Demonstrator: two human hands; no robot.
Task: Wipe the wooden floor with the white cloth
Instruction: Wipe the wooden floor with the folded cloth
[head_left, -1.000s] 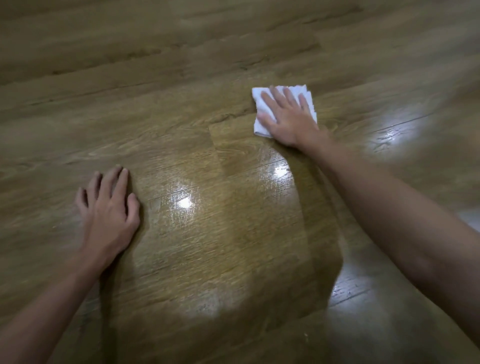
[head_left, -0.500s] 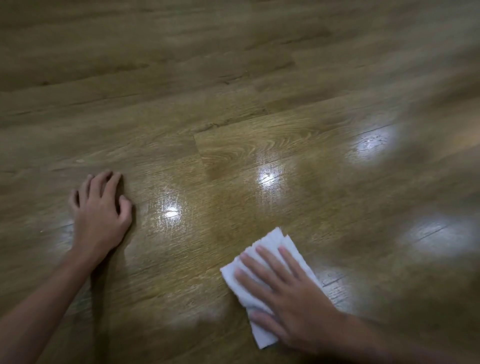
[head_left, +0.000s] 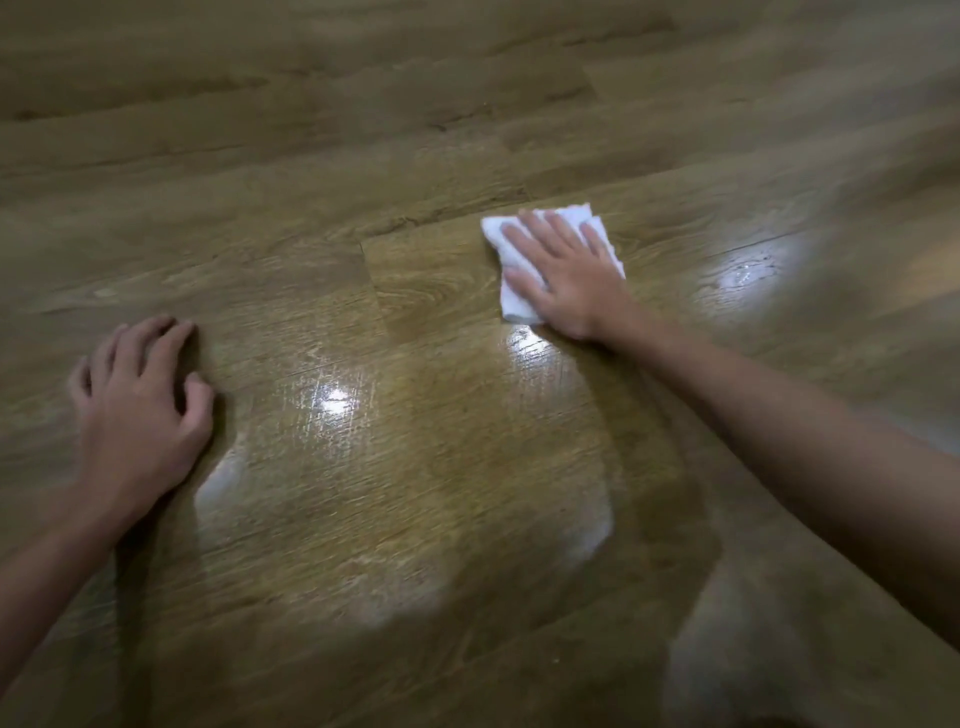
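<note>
Item: white cloth (head_left: 519, 304), folded small, lying flat on the wooden floor (head_left: 415, 467) at the far right of our reach, beside a plank joint. We judge it light, soft and limp; it would likely bunch or slide out if pressed only at an edge, so a broad flat palm over its middle suits it best.

Item: right hand (head_left: 571, 280), fingers straight and spread, pressing the cloth down; nothing curled round it.

Item: left hand (head_left: 137, 415), planted on bare floor well apart from the cloth, fingers loosely bent, holding nothing; we read it as bracing.

Item: floor glossy with lamp glare; probably slick under cloth.
</note>
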